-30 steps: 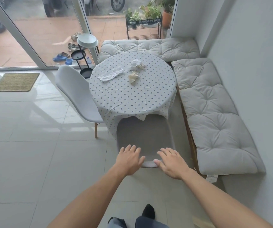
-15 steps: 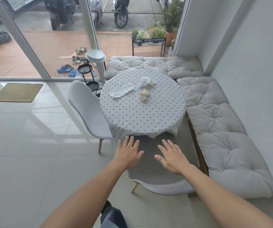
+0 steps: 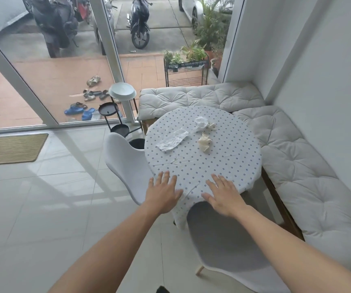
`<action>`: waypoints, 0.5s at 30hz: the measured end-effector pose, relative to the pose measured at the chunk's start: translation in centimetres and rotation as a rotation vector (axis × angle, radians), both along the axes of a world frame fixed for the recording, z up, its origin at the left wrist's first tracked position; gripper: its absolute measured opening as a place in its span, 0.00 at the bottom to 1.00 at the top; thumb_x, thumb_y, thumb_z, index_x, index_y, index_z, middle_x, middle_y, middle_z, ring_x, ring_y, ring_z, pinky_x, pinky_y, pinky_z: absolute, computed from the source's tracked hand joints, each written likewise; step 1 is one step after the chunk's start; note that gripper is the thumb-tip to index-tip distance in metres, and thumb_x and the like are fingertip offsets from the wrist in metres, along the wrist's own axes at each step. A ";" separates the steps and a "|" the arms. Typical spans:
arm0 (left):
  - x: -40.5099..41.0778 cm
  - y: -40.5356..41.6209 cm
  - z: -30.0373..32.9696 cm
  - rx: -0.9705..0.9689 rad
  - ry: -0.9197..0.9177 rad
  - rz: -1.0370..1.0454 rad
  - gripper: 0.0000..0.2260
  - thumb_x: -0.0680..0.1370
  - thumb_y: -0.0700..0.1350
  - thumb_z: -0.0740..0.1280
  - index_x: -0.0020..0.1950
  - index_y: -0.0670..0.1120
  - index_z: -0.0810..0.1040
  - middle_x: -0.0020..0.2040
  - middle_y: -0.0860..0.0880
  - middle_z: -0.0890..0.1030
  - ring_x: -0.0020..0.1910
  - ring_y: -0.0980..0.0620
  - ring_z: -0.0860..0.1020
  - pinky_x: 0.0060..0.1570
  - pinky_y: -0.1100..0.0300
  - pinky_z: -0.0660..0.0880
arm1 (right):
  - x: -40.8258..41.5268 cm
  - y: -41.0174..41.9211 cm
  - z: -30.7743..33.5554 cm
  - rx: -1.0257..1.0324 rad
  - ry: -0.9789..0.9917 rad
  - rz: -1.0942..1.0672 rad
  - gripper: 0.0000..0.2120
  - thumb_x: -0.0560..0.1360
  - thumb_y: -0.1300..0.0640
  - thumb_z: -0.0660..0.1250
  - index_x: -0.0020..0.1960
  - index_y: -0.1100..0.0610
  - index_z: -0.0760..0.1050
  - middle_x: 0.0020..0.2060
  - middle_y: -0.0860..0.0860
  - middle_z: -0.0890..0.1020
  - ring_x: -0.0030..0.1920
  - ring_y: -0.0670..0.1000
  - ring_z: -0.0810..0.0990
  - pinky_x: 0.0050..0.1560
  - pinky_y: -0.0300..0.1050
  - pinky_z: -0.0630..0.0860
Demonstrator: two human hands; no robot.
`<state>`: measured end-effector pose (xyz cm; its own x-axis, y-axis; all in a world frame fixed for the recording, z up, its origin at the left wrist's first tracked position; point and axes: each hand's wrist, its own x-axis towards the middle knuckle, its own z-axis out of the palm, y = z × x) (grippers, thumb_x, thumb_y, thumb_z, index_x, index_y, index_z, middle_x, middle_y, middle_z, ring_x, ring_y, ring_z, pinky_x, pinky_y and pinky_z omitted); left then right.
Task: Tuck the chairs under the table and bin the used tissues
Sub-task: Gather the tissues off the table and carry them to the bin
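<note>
Chairs at round bench, tissues on top, hands open and empty.

Round bench [image 3: 223, 166] under white dotted cloth, beside grey cushioned seating [image 3: 297, 166]. Near white moulded plastic chair [image 3: 229, 246] partly under bench edge; likely light, rigid, best pushed at backrest rim. Second white moulded plastic chair [image 3: 126, 166] at left side, not tucked. Flat white crumpled tissue [image 3: 172, 141], white balled tissue [image 3: 201, 123] and cream crumpled tissue [image 3: 205, 142] near bench centre; soft, weightless, suited to pinch or scoop. Left hand [image 3: 163, 195] and right hand [image 3: 223, 197]: fingers spread flat, holding nothing, over bench edge; contact with cloth not determinable.
</note>
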<state>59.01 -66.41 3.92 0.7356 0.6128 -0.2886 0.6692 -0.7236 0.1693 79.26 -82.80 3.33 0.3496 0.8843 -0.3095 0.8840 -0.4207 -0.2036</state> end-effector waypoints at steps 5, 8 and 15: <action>0.6 5.3 -0.1 -0.016 -0.007 0.008 0.30 0.84 0.62 0.48 0.83 0.50 0.50 0.85 0.42 0.49 0.83 0.41 0.45 0.78 0.36 0.48 | 1.3 5.2 -0.1 0.005 0.008 -0.026 0.33 0.84 0.35 0.46 0.83 0.51 0.53 0.84 0.55 0.47 0.83 0.58 0.43 0.81 0.63 0.46; 1.8 8.4 -0.7 -0.028 0.008 -0.008 0.30 0.85 0.62 0.48 0.84 0.50 0.50 0.85 0.42 0.48 0.83 0.41 0.45 0.79 0.37 0.48 | 3.0 8.5 -0.8 -0.002 0.014 -0.045 0.33 0.84 0.35 0.47 0.83 0.52 0.53 0.84 0.55 0.47 0.83 0.58 0.43 0.81 0.63 0.46; 7.5 17.3 -2.4 -0.027 0.034 -0.056 0.30 0.85 0.62 0.49 0.84 0.49 0.49 0.85 0.42 0.46 0.83 0.41 0.45 0.80 0.38 0.49 | 9.2 17.1 -3.7 -0.002 0.020 -0.097 0.32 0.84 0.36 0.47 0.83 0.52 0.52 0.84 0.57 0.48 0.83 0.59 0.43 0.81 0.63 0.46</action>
